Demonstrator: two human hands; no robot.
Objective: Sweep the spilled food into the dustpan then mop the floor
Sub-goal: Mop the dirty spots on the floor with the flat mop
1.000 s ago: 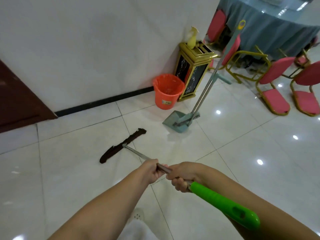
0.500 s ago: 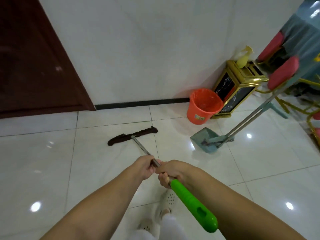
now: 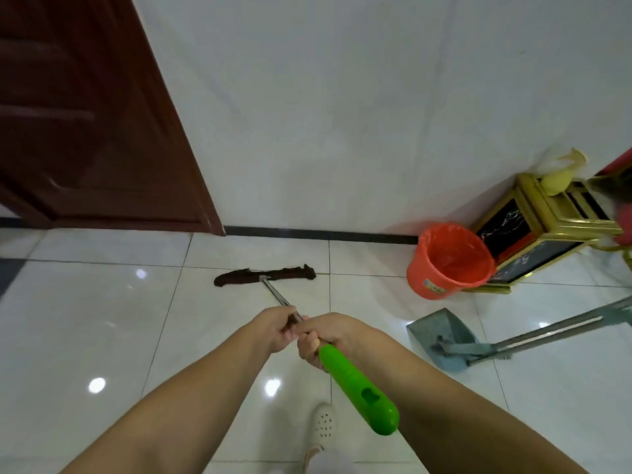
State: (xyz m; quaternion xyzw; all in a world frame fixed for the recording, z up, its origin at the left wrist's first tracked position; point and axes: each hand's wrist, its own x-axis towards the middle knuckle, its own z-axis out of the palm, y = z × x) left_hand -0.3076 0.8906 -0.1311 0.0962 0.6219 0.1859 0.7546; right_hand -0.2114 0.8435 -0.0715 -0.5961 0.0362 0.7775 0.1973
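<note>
Both hands close round the mop pole, one just ahead of the other. The left hand (image 3: 281, 326) curls its fingers round the bare metal shaft (image 3: 277, 297); the right hand (image 3: 323, 336), touching it from behind, wraps the spot where the metal meets the green handle (image 3: 359, 388). That handle runs back from the grip toward the person, past a white perforated shoe (image 3: 325, 422) on the floor.

Ahead of the grip the shaft slopes down to the dark brown mop head (image 3: 265, 276), which lies flat on the glossy white tiled floor (image 3: 85, 319), near the black skirting under the wall. To the right of the grip, well apart, the grey-blue dustpan (image 3: 441, 333) sits on the tiles with a long-handled broom (image 3: 533, 336) resting in it. Whether any food lies inside the pan is hard to tell from this blurred view. Beyond the dustpan stands an orange bucket (image 3: 448, 261), just beside a gold-framed bin (image 3: 533, 241). Far left of the grip stands a dark red door (image 3: 85, 124).
</note>
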